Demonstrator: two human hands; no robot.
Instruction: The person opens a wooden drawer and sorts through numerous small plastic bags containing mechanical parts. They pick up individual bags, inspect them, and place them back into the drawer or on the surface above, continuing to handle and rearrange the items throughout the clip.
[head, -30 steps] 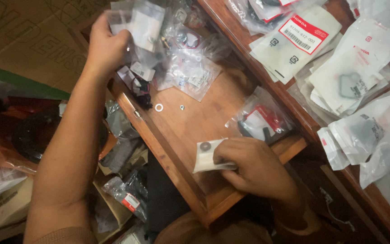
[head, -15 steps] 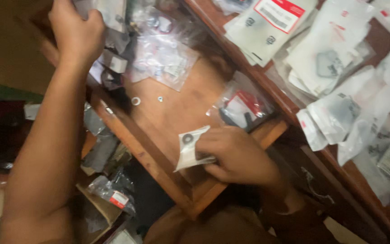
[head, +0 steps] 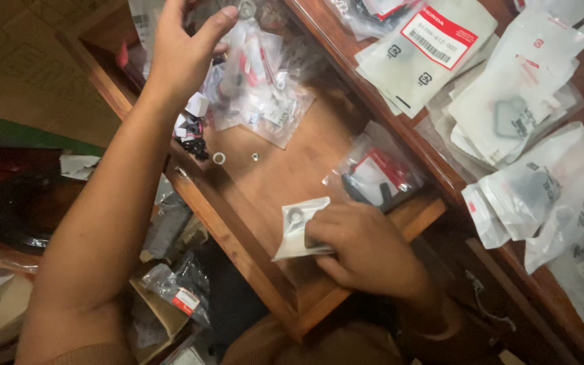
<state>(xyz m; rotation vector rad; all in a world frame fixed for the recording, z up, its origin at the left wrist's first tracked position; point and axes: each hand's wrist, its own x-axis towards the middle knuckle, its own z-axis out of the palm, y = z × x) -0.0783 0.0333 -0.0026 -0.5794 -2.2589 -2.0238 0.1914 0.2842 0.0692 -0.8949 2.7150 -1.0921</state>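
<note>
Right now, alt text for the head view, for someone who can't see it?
Looking down into an open wooden drawer, the right hand holds a small clear bag with a ring-shaped part against the drawer floor, while the left hand lifts a clump of clear parts bags at the far end. More packets cover the desktop to the right.

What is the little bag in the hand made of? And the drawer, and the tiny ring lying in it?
The bag looks like thin clear plastic: glossy, wrinkled, a round part showing through. The drawer looks like wood, reddish-brown with a smooth, slightly shiny finish. The ring is pale and looks like metal, perhaps a washer, but it is too small to be sure.
</note>
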